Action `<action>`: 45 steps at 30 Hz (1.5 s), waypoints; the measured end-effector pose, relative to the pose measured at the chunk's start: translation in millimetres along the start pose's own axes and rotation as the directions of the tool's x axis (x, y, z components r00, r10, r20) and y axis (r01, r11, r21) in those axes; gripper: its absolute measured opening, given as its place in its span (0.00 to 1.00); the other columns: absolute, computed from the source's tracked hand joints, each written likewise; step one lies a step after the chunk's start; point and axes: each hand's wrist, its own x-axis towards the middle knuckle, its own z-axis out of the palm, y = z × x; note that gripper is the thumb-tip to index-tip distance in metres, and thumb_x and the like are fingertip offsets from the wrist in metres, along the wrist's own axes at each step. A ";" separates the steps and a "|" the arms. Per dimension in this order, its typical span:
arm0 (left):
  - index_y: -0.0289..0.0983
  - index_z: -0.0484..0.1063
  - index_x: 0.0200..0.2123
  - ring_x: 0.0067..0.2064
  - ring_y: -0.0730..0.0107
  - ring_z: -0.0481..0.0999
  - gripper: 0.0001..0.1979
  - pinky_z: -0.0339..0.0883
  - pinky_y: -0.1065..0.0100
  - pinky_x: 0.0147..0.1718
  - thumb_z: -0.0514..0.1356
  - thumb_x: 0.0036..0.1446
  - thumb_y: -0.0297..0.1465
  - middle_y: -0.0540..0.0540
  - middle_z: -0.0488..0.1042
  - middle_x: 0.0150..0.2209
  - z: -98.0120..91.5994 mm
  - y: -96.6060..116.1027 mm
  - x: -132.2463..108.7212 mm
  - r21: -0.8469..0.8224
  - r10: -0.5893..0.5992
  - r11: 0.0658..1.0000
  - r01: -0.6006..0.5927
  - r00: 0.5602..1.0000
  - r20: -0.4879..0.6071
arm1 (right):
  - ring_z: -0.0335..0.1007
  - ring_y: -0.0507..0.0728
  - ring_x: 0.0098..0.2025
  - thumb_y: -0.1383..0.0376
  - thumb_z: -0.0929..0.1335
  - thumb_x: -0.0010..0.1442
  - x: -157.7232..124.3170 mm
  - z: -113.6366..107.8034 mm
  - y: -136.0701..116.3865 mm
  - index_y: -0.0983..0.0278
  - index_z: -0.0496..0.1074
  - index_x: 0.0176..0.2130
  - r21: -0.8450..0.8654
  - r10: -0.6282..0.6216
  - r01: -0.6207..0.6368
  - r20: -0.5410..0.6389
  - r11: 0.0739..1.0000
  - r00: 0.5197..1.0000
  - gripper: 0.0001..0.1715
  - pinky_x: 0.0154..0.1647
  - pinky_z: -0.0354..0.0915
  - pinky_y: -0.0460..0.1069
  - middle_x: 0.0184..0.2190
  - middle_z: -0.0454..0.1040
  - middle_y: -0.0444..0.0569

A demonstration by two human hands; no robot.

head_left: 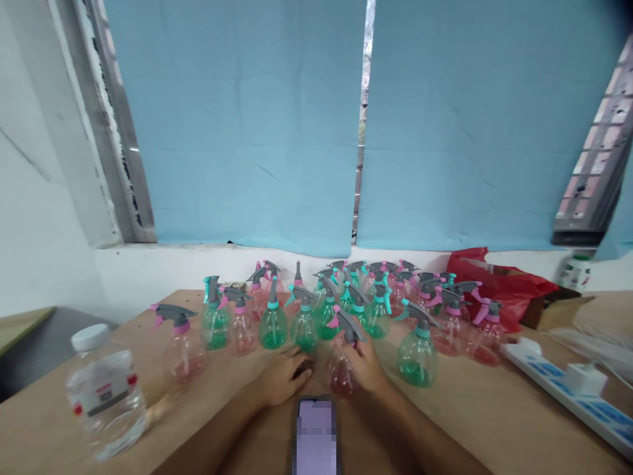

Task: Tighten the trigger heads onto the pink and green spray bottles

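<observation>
My right hand (364, 361) is wrapped around the neck of a pink spray bottle (342, 375) with a grey and pink trigger head. That bottle stands upright on the brown table (237, 429), with a little liquid showing pink in its base. To its left, my left hand (283, 377) rests on the tabletop, thumb apart from the loosely bent fingers and nothing visible in it. Just beyond it is a green spray bottle (304, 330); another green spray bottle (418, 359) stands right of my right hand. A phone (316, 435) with a blurred screen lies between my forearms.
Several more pink and green spray bottles (273, 323) crowd the back of the table. A clear water bottle (106, 396) stands front left, near a pink spray bottle (182, 353). At right are a white power strip (568, 389), a red plastic bag (499, 284) and a cardboard box (556, 309).
</observation>
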 end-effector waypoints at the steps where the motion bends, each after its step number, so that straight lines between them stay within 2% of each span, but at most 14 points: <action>1: 0.41 0.72 0.52 0.39 0.62 0.74 0.16 0.67 0.64 0.39 0.53 0.66 0.38 0.43 0.72 0.43 0.2 -0.4 0.0 0.004 -0.001 1.000 0.001 1.000 0.001 | 0.70 0.55 0.35 0.59 0.65 0.64 -3.1 -2.3 -0.9 0.60 0.68 0.52 -0.046 -0.045 0.043 -0.041 0.998 0.998 0.17 0.41 0.65 0.51 0.34 0.73 0.45; 3: 0.41 0.72 0.51 0.39 0.62 0.74 0.16 0.67 0.64 0.39 0.53 0.66 0.39 0.43 0.72 0.42 0.3 -0.8 -0.2 0.006 -0.003 1.000 0.003 1.000 -0.003 | 0.70 0.56 0.39 0.60 0.63 0.65 -7.0 -6.0 -2.1 0.59 0.62 0.57 -0.150 -0.098 0.075 -0.149 0.986 0.984 0.22 0.45 0.64 0.52 0.40 0.72 0.47; 5: 0.41 0.72 0.51 0.39 0.62 0.74 0.16 0.66 0.65 0.39 0.52 0.66 0.39 0.44 0.72 0.42 0.2 -0.8 -0.4 0.002 0.001 1.000 -0.001 1.000 -0.015 | 0.70 0.57 0.41 0.60 0.63 0.65 -7.3 -8.9 -2.2 0.59 0.58 0.59 -0.253 -0.112 0.046 -0.252 0.966 0.961 0.24 0.46 0.64 0.53 0.45 0.71 0.50; 9: 0.42 0.71 0.51 0.39 0.63 0.74 0.16 0.66 0.65 0.38 0.52 0.66 0.39 0.44 0.71 0.42 -1.1 -0.2 -0.8 -0.008 0.002 1.000 -0.002 1.000 -0.010 | 0.67 0.61 0.50 0.60 0.64 0.64 -0.3 -15.2 -2.8 0.61 0.56 0.60 -0.389 -0.184 0.028 -0.371 0.921 0.910 0.27 0.51 0.62 0.56 0.53 0.67 0.56; 11: 0.42 0.71 0.52 0.39 0.63 0.74 0.16 0.66 0.65 0.38 0.52 0.66 0.38 0.44 0.71 0.41 -1.9 -0.1 -1.0 -0.015 0.002 1.000 -0.002 1.000 -0.006 | 0.65 0.62 0.52 0.61 0.63 0.64 4.6 -20.1 -4.6 0.62 0.58 0.59 -0.436 -0.236 0.045 -0.395 0.899 0.888 0.25 0.53 0.61 0.57 0.54 0.66 0.57; 16: 0.42 0.72 0.52 0.40 0.63 0.74 0.16 0.66 0.66 0.38 0.52 0.66 0.39 0.45 0.72 0.41 -2.5 0.3 -1.4 -0.015 -0.002 1.000 0.002 1.000 -0.010 | 0.63 0.63 0.53 0.63 0.62 0.63 14.2 -34.7 -8.4 0.62 0.65 0.50 -0.585 -0.388 0.073 -0.434 0.808 0.813 0.16 0.54 0.60 0.59 0.48 0.64 0.55; 19: 0.42 0.72 0.51 0.39 0.63 0.74 0.16 0.66 0.66 0.38 0.51 0.66 0.39 0.45 0.72 0.41 -3.0 0.9 -1.4 -0.016 -0.007 1.000 0.007 1.000 -0.007 | 0.61 0.63 0.54 0.63 0.60 0.63 15.9 -40.9 -6.1 0.62 0.68 0.47 -0.664 -0.445 0.070 -0.415 0.744 0.794 0.14 0.56 0.59 0.60 0.49 0.61 0.55; 25: 0.43 0.72 0.51 0.39 0.62 0.74 0.16 0.66 0.66 0.38 0.52 0.66 0.40 0.45 0.72 0.42 -5.6 3.0 -1.0 -0.027 -0.017 1.000 0.017 1.000 0.002 | 0.57 0.66 0.55 0.65 0.59 0.63 16.3 -46.2 5.0 0.62 0.70 0.50 -0.779 -0.485 0.032 -0.356 0.626 0.799 0.17 0.56 0.55 0.65 0.52 0.58 0.57; 31: 0.43 0.72 0.51 0.39 0.62 0.74 0.15 0.66 0.65 0.39 0.52 0.66 0.39 0.45 0.71 0.41 -5.7 3.9 -1.3 -0.024 -0.016 1.000 0.016 1.000 -0.003 | 0.56 0.65 0.55 0.68 0.59 0.62 18.2 -50.6 8.9 0.61 0.69 0.53 -0.804 -0.512 0.064 -0.313 0.591 0.800 0.22 0.55 0.58 0.64 0.55 0.56 0.58; 37: 0.43 0.72 0.51 0.39 0.62 0.74 0.15 0.66 0.66 0.38 0.53 0.65 0.38 0.45 0.72 0.41 -3.6 1.9 -0.7 -0.025 -0.013 1.000 0.013 1.000 -0.007 | 0.51 0.68 0.63 0.65 0.62 0.62 15.8 -47.1 -5.6 0.62 0.67 0.54 -0.853 -0.536 0.088 -0.240 0.515 0.809 0.21 0.61 0.52 0.68 0.61 0.53 0.60; 41: 0.43 0.71 0.52 0.39 0.63 0.74 0.16 0.66 0.65 0.39 0.52 0.66 0.39 0.45 0.72 0.41 -3.6 1.3 -0.8 -0.021 -0.014 1.000 0.014 1.000 0.005 | 0.51 0.69 0.65 0.66 0.62 0.62 11.8 -43.3 -20.5 0.62 0.67 0.55 -0.869 -0.573 0.129 -0.197 0.477 0.795 0.21 0.62 0.50 0.69 0.62 0.54 0.60; 45: 0.42 0.71 0.52 0.40 0.62 0.75 0.16 0.66 0.64 0.39 0.52 0.66 0.39 0.44 0.72 0.43 -2.2 -0.4 -1.1 -0.020 -0.007 1.000 0.007 1.000 0.003 | 0.49 0.71 0.67 0.69 0.64 0.60 4.1 -36.0 -33.3 0.60 0.69 0.55 -0.862 -0.639 0.279 -0.066 0.423 0.766 0.23 0.64 0.51 0.69 0.63 0.54 0.58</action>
